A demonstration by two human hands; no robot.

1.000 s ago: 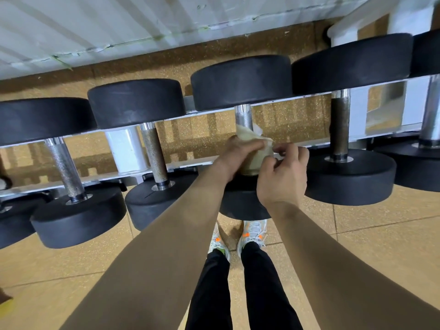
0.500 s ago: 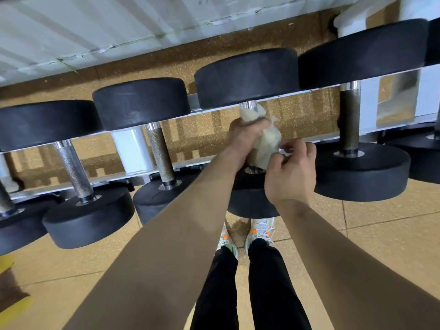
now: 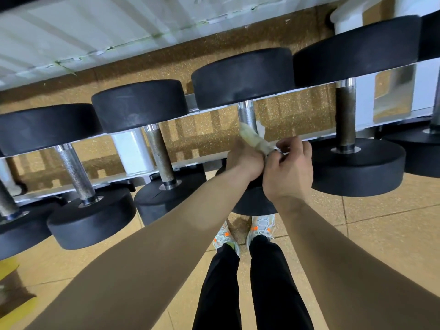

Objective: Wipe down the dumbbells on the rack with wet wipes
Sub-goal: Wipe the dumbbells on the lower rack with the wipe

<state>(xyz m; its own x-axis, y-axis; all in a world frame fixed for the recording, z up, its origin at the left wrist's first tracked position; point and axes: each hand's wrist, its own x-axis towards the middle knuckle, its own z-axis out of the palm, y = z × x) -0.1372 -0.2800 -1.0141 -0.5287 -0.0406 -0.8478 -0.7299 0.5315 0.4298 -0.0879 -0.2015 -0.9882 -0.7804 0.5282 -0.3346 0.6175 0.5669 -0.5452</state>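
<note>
- gripping the wet wipe [image 3: 254,139] in the left hand [image 3: 242,160], low on the dumbbell handle [image 3: 247,114].
- pinching the wipe's trailing end with the right hand [image 3: 289,167], just beside the left.
- poking up past the left fist, bunched against the bare steel.

Both bare arms reach forward and the hands meet, knuckle to knuckle, on one wipe [image 3: 254,140].

The left hand [image 3: 242,160] is curled into a fist round the lower part of the wipe, back of the hand turned toward the camera, wrist straight in line with the left forearm [image 3: 142,270]. The right hand [image 3: 289,170] sits just beside it and touches it; its fingers [image 3: 287,145] are bent inward and pinch the wipe's near end. The right forearm [image 3: 345,258] comes in from the lower right, and the two arms converge in a narrow V.
</note>
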